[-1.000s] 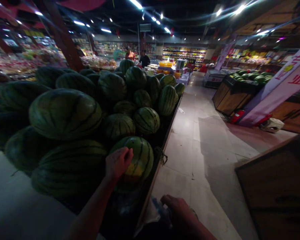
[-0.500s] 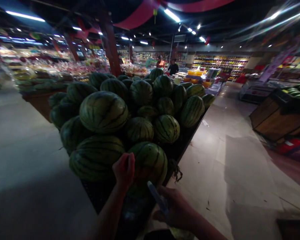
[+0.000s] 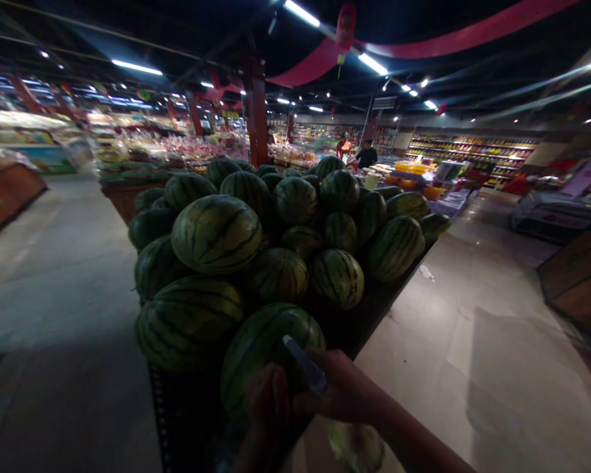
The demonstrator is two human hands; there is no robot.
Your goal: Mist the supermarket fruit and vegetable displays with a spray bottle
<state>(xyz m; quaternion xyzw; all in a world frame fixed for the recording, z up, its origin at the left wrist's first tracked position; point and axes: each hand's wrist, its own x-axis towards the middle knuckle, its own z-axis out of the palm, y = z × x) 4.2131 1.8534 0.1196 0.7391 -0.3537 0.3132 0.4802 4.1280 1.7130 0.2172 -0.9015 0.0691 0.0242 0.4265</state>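
A heap of striped green watermelons (image 3: 217,233) fills a dark bin in front of me. My left hand (image 3: 267,404) rests with curled fingers against the nearest watermelon (image 3: 261,341) at the bin's front corner. My right hand (image 3: 342,387) is closed round a thin pale object (image 3: 303,361), a blade or strip that sticks up to the left over that melon. A crumpled clear plastic bag (image 3: 357,447) hangs below my right wrist. It is too dark to tell whether the left hand grips the melon.
Tiled aisles run along both sides of the bin. A red pillar (image 3: 257,112) stands behind the heap. Two people (image 3: 357,152) stand far back by produce stands. A wooden crate (image 3: 578,282) sits at the right, another wooden stand (image 3: 4,194) at the far left.
The view has swung left and pulled back. My right hand came up from the bin's edge with the pale object and now sits over the nearest melon; my left hand slid lower on it.
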